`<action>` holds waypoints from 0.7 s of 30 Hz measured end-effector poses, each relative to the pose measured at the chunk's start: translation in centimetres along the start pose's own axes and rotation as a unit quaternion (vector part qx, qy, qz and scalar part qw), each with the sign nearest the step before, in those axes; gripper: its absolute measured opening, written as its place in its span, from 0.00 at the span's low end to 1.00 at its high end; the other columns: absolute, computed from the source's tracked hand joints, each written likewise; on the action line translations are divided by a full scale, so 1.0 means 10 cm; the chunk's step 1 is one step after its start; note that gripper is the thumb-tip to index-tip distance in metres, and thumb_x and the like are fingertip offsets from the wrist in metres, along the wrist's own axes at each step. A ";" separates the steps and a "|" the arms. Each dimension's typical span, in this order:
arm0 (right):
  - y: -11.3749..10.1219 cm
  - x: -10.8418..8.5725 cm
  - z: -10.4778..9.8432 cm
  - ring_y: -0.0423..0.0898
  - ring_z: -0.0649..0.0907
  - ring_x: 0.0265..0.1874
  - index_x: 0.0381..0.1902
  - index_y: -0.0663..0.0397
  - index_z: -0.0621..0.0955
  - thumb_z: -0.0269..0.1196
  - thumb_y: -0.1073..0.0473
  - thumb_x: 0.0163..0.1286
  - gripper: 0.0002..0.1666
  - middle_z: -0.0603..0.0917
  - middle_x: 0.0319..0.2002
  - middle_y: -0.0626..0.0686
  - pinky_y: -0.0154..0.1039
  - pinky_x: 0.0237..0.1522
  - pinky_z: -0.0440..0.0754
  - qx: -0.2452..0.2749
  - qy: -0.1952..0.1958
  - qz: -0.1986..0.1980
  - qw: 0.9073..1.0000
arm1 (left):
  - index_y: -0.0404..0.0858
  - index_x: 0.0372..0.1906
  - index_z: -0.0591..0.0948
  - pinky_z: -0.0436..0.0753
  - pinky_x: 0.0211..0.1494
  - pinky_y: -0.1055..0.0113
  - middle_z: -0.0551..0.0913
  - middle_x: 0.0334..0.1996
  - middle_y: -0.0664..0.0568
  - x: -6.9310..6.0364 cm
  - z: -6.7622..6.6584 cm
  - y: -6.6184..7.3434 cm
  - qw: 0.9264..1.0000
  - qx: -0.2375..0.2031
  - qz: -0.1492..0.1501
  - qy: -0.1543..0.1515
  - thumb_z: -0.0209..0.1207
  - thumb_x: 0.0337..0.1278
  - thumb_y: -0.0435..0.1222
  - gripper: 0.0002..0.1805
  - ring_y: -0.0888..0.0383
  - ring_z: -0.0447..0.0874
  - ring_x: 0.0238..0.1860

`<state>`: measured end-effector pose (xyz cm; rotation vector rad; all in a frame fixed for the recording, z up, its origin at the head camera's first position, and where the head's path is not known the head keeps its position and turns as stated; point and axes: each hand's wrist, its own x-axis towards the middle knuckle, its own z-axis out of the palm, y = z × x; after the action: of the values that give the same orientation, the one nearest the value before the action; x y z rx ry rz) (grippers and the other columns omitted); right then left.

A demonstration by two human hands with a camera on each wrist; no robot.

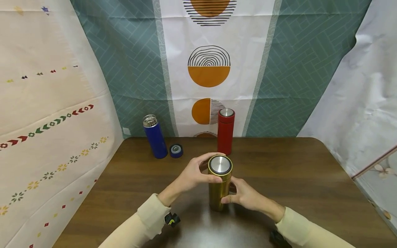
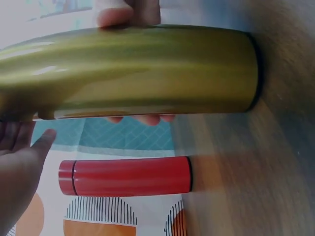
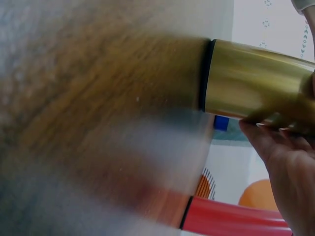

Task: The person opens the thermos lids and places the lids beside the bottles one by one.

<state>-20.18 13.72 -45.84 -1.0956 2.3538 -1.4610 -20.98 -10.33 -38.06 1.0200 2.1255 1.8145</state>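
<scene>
A gold thermos bottle [image 1: 218, 194] with a steel-topped lid [image 1: 220, 164] stands upright on the table, between both hands. My left hand [image 1: 198, 172] grips it around the lid, thumb on the near side and fingers reaching behind. Lower down, my right hand [image 1: 245, 195] holds the body from the right, its thumb across the front. The gold bottle [image 2: 147, 71] fills the upper part of the left wrist view. In the right wrist view, the fingers of the right hand [image 3: 290, 167] lie along the side of the gold bottle [image 3: 256, 81].
A red thermos [image 1: 225, 134], lid on, stands behind the gold one. At the back left is a blue thermos [image 1: 156, 141] with its mouth uncovered, and a blue lid [image 1: 176, 151] lies beside it. Patterned cloth [image 1: 211, 75] hangs behind the wooden table [image 1: 294, 172].
</scene>
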 end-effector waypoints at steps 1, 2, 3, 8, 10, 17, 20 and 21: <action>0.00 0.00 0.00 0.46 0.80 0.63 0.67 0.53 0.76 0.74 0.55 0.66 0.34 0.85 0.59 0.48 0.47 0.67 0.75 0.000 -0.003 0.002 1.000 | 0.48 0.72 0.75 0.65 0.77 0.48 0.80 0.66 0.57 0.01 -0.01 0.00 1.000 0.001 0.001 -0.007 0.75 0.54 0.57 0.42 0.57 0.75 0.69; 0.00 0.00 -0.01 0.46 0.80 0.63 0.67 0.53 0.76 0.74 0.55 0.66 0.34 0.85 0.59 0.48 0.47 0.67 0.75 -0.001 -0.005 0.003 1.000 | 0.48 0.73 0.74 0.65 0.78 0.48 0.79 0.67 0.56 0.01 -0.02 0.01 1.000 0.002 0.004 -0.016 0.74 0.54 0.57 0.43 0.56 0.74 0.69; 0.00 0.00 -0.01 0.46 0.80 0.63 0.67 0.53 0.76 0.74 0.55 0.66 0.34 0.85 0.59 0.48 0.47 0.67 0.75 -0.001 -0.007 0.004 1.000 | 0.48 0.74 0.72 0.64 0.78 0.47 0.77 0.68 0.56 0.02 -0.04 0.01 1.000 0.000 0.007 -0.028 0.74 0.55 0.57 0.44 0.56 0.73 0.70; -0.02 0.00 -0.02 0.46 0.78 0.65 0.68 0.53 0.76 0.74 0.55 0.66 0.35 0.84 0.60 0.48 0.49 0.69 0.72 0.006 -0.010 0.009 1.000 | 0.47 0.80 0.64 0.61 0.80 0.49 0.71 0.75 0.49 0.09 -0.19 0.06 0.993 -0.009 0.022 -0.114 0.72 0.60 0.52 0.47 0.54 0.68 0.75; -0.02 0.00 -0.03 0.47 0.78 0.66 0.67 0.53 0.76 0.75 0.55 0.65 0.34 0.84 0.60 0.48 0.50 0.70 0.72 0.010 -0.010 0.010 1.000 | 0.46 0.81 0.63 0.61 0.80 0.51 0.70 0.76 0.49 0.13 -0.25 0.08 0.989 -0.011 0.021 -0.149 0.71 0.62 0.49 0.46 0.54 0.66 0.76; -0.03 -0.01 -0.01 0.46 0.79 0.64 0.67 0.54 0.76 0.74 0.54 0.66 0.34 0.84 0.60 0.49 0.49 0.68 0.73 0.012 -0.008 0.016 1.000 | 0.48 0.76 0.70 0.65 0.78 0.52 0.75 0.72 0.56 0.15 -0.33 0.11 0.988 0.007 -0.004 -0.155 0.70 0.62 0.45 0.38 0.55 0.69 0.74; -0.04 -0.01 -0.01 0.47 0.79 0.64 0.67 0.54 0.76 0.74 0.54 0.66 0.34 0.84 0.61 0.49 0.50 0.69 0.73 0.014 -0.008 0.021 1.000 | 0.46 0.73 0.73 0.68 0.76 0.50 0.78 0.67 0.54 0.15 -0.27 0.10 0.992 0.005 -0.005 -0.124 0.73 0.59 0.44 0.37 0.53 0.73 0.70; -0.04 -0.01 -0.01 0.48 0.78 0.65 0.67 0.55 0.76 0.74 0.54 0.67 0.34 0.84 0.61 0.49 0.51 0.69 0.73 0.015 -0.008 0.022 1.000 | 0.44 0.72 0.73 0.69 0.76 0.50 0.79 0.66 0.53 0.15 -0.25 0.10 0.994 0.005 -0.003 -0.113 0.74 0.58 0.44 0.38 0.53 0.74 0.69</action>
<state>-19.95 13.75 -45.44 -1.0372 2.3229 -1.4621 -23.04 -11.44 -36.09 1.1583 2.0010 1.6014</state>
